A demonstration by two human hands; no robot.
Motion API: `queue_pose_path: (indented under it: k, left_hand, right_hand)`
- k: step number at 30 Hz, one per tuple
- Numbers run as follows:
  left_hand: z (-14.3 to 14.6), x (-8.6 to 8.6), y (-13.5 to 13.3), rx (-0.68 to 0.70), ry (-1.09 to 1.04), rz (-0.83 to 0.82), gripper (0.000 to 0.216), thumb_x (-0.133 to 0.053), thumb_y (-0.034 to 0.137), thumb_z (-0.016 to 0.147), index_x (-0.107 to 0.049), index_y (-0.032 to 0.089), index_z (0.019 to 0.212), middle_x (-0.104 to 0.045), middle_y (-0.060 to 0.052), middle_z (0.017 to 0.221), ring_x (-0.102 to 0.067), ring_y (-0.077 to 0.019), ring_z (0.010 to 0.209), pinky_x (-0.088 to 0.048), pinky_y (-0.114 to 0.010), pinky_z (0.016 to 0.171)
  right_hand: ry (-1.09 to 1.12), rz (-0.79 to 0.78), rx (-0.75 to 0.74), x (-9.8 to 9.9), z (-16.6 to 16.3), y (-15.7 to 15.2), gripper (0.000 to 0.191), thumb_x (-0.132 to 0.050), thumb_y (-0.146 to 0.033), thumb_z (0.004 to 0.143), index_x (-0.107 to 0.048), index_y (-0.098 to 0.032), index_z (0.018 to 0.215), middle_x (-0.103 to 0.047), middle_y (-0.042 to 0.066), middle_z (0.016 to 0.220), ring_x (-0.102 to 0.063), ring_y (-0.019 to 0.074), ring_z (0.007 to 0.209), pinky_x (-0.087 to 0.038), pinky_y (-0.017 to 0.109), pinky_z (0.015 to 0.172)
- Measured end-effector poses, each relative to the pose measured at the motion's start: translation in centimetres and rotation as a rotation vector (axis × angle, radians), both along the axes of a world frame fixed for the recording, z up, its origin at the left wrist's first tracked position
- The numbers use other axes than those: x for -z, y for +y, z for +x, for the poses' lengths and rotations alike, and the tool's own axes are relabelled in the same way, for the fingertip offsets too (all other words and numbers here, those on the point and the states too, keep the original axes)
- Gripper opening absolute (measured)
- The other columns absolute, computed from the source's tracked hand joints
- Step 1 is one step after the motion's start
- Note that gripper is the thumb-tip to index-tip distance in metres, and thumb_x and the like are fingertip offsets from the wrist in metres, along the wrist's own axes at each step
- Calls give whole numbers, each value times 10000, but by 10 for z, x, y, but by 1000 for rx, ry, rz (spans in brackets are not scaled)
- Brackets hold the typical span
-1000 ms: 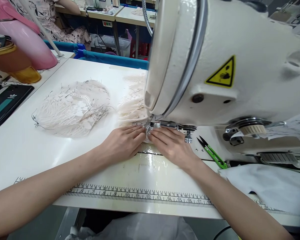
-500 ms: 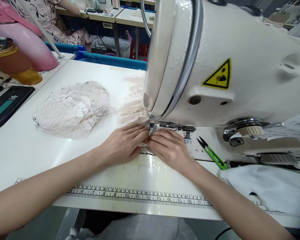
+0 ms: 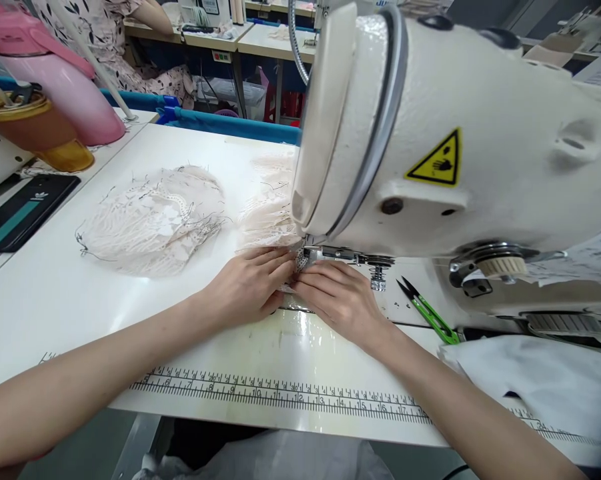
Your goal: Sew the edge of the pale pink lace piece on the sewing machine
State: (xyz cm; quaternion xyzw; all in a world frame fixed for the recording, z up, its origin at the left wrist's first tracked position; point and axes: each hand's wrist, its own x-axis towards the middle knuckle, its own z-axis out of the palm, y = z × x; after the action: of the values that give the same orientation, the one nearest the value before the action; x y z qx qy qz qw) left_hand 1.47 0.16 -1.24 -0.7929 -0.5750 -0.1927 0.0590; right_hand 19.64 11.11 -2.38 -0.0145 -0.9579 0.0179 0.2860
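Cream lace fabric (image 3: 269, 212) lies partly under the head of a white sewing machine (image 3: 490, 87). My left hand (image 3: 247, 283) grips its near part, just left of the needle area, with the fingers bent and close together. On the other side, my right hand (image 3: 343, 297) holds the lace edge, its fingertips close to the presser foot (image 3: 304, 257). Both sets of fingertips are partly hidden, and the machine head covers some of the cloth. Left of my hands rests a separate heap of lace (image 3: 155, 220) with loose dark threads.
Green thread snips (image 3: 430, 313) lie right of my right hand, near white cloth (image 3: 540, 373). A printed ruler (image 3: 280, 393) runs along the table's front edge. At left are a phone (image 3: 25, 210), a brown cup (image 3: 40, 130) and a pink bottle (image 3: 65, 93). Another person sits beyond.
The view has shifted slightly, so most things appear a little further right and lower. Both hands stay at the lace beside the presser foot, with hardly any movement.
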Motion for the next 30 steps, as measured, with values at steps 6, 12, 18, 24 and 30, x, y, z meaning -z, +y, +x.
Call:
queue_pose_path:
  k: [6, 12, 18, 24, 30]
  left_hand:
    - [4, 1, -1, -22, 42, 21, 350, -466, 177, 858, -562, 101, 1185, -641, -109, 1202, -586, -261, 1170, -472, -422, 1057]
    - [7, 1, 0, -41, 101, 51, 386, -445, 216, 898, -562, 56, 1230, -627, -129, 1232, -586, -270, 1169, -490, -423, 1035]
    - [8, 2, -1, -46, 128, 28, 405, -483, 256, 902, -568, 73, 1253, -607, -129, 1264, -552, -288, 1210, -490, -445, 1033]
    - [10, 3, -1, -38, 131, 19, 402, -472, 249, 914, -570, 62, 1256, -590, -150, 1282, -536, -291, 1226, -480, -441, 1042]
    - [11, 2, -1, -41, 117, 15, 372, -447, 248, 944, -575, 100, 1260, -583, -144, 1292, -530, -290, 1229, -486, -446, 1024]
  right_hand:
    - [-42, -18, 26, -1, 4, 3, 181, -548, -93, 895, -677, -213, 932, -727, -18, 996, -649, 137, 968, -502, 311, 933]
    - [-53, -55, 25, -1, 5, 7, 164, -544, -118, 907, -680, -187, 968, -723, 9, 1017, -639, 150, 1002, -507, 310, 910]
    - [-86, -96, 31, 3, 8, 13, 211, -543, -169, 921, -685, -233, 1064, -709, 33, 1057, -631, 175, 1014, -528, 331, 876]
    - [-102, -89, 58, 3, 10, 18, 230, -526, -183, 929, -681, -233, 1092, -702, 43, 1072, -638, 190, 1005, -548, 343, 870]
    - [-79, -63, 82, 6, 12, 23, 215, -516, -148, 923, -670, -196, 1065, -706, 43, 1082, -659, 176, 979, -549, 317, 858]
